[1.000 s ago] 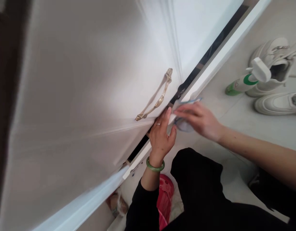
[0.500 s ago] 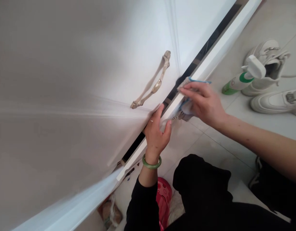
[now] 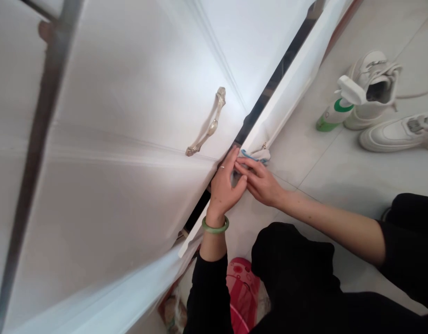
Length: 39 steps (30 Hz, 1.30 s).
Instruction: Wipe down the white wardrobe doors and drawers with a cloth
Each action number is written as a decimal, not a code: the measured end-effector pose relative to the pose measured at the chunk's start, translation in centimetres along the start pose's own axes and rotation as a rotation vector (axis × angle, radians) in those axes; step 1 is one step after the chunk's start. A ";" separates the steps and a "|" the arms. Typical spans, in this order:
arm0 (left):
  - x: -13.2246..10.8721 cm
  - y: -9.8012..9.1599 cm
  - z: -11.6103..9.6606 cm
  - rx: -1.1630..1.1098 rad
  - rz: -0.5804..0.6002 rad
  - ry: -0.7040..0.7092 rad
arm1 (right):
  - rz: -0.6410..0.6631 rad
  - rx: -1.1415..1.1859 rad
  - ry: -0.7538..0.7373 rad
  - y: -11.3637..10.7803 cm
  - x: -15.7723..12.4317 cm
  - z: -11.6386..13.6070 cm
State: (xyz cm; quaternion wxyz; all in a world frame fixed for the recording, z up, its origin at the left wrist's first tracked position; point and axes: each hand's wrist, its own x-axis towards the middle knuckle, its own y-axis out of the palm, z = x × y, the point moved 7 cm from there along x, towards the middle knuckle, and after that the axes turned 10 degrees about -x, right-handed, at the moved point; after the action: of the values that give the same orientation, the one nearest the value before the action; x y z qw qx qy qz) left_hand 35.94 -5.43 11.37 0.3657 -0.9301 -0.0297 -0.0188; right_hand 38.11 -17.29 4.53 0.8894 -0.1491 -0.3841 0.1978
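A white drawer or door front (image 3: 287,93) stands slightly out from the cabinet, leaving a dark gap. My left hand (image 3: 225,183), with a ring and a green bangle at the wrist, rests over the top edge of this front, fingertips at the gap and thumb apart. Right beside it, my right hand (image 3: 261,182) presses a whitish cloth with blue trim (image 3: 261,155) against the front's edge; part of the cloth hangs on the outer side. An ornate metal handle (image 3: 211,129) is on the cabinet face to the left of both hands.
On the tiled floor at right stand a green and white spray bottle (image 3: 334,113) and white sneakers (image 3: 402,134). A pink and red plastic item (image 3: 242,283) is below my left forearm. The large white cabinet face (image 3: 130,185) fills the left side.
My right hand has slid down and left along the edge with the cloth, close to my left hand. The view has shifted, showing more of the cabinet at left.
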 end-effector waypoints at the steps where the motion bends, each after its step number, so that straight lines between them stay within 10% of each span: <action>1: 0.5 0.2 0.0 -0.012 0.023 -0.015 | -0.020 -0.031 0.007 0.1 0.1 -0.5; 7: 2.1 0.4 0.8 -0.150 -0.036 -0.104 | -0.179 -0.110 0.163 -0.3 2.6 -3.9; 11: 1.6 -0.2 0.6 -0.175 -0.073 -0.062 | -0.234 -0.111 0.276 1.4 1.8 -1.7; 19: 1.7 -1.0 0.9 -0.178 -0.100 -0.083 | -0.161 -0.044 -0.072 2.6 1.1 -1.0; 29: 1.8 -1.0 0.8 -0.200 -0.128 -0.075 | -0.369 -0.023 0.302 0.6 2.6 -4.7; 35: 1.8 -1.0 0.7 -0.134 -0.129 -0.068 | -0.231 0.032 0.378 4.5 -0.1 -2.2; 39: 1.7 -1.0 0.6 -0.089 -0.126 -0.050 | -0.182 0.019 0.321 4.4 0.1 -5.5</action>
State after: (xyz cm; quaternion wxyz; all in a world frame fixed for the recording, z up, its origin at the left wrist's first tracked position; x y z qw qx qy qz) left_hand 37.61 -4.20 11.74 0.3212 -0.9419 -0.0966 -0.0196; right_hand 41.23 -14.02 -0.85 0.9549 -0.1350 -0.2472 0.0937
